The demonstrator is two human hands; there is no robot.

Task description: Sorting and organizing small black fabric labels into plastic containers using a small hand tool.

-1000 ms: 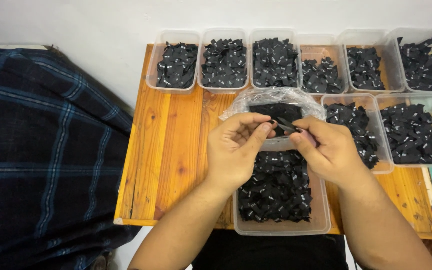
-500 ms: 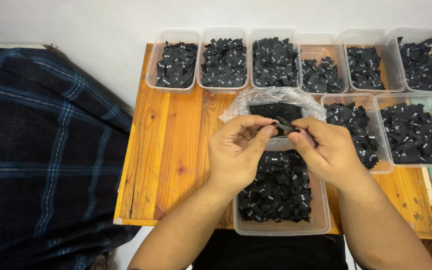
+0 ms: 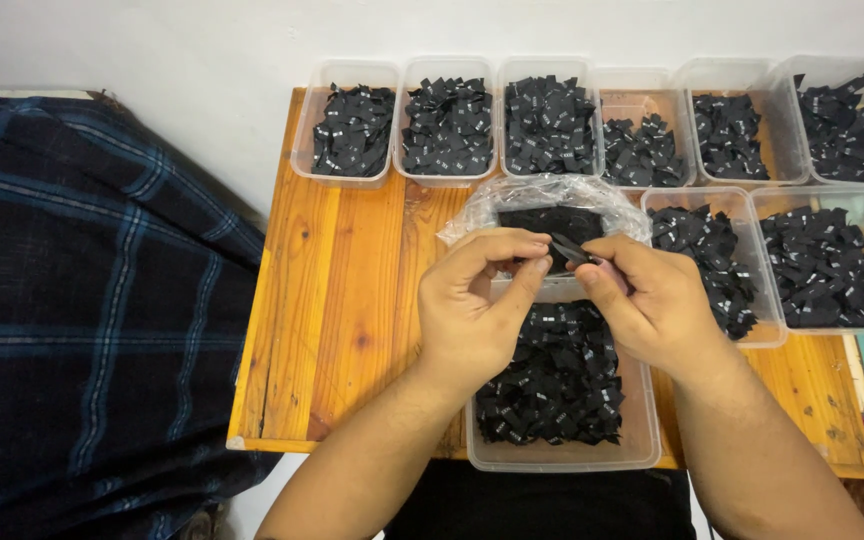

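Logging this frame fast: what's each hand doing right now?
Left hand: fingers pinched on one end of a small black label.
Right hand: fingers pinched on the label's other end.

— We see a narrow orange-brown wooden plank table [image 3: 352, 300] against a plain white wall [image 3: 202, 50].

— And a dark blue plaid cloth [image 3: 82, 300] left, perhaps bedding.
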